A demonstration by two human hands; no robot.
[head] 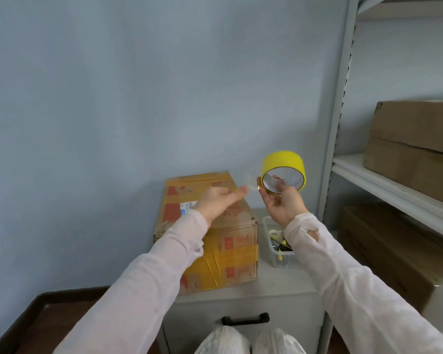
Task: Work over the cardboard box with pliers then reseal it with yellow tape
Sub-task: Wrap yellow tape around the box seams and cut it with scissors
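I am holding the yellow tape roll (pixel 283 163) up in the air with my right hand (pixel 283 203), my fingers curling through its core and round its lower rim. My left hand (pixel 221 198) is reaching toward the roll from 9 o'clock, fingers stretched out. They are blurring, so I cannot tell whether they are pinching the tape's loose end or grasping nothing at all.

The cardboard box (pixel 215 226) is sitting on the grey counter (pixel 279 282) below my left hand, at about 7 o'clock from the roll. Its flaps are lying shut and yellowish bands are crossing its faces.

As I judge it, the risk is in starting the strip. If I am missing the edge, my nails may be tearing a sliver instead of lifting the full width. If I am pulling too fast in mid-air, the strip could be folding back and sticking to itself or to my sleeve. The roll may also be slipping off my fingers and dropping onto whatever lies beneath.

Just at 3 o'clock from the box, a clear plastic bin (pixel 285 260) is standing on the counter. It is holding a small whitish tape roll (pixel 275 235) and some yellow-and-black handles (pixel 283 246), possibly the pliers, though they are too small to be sure.
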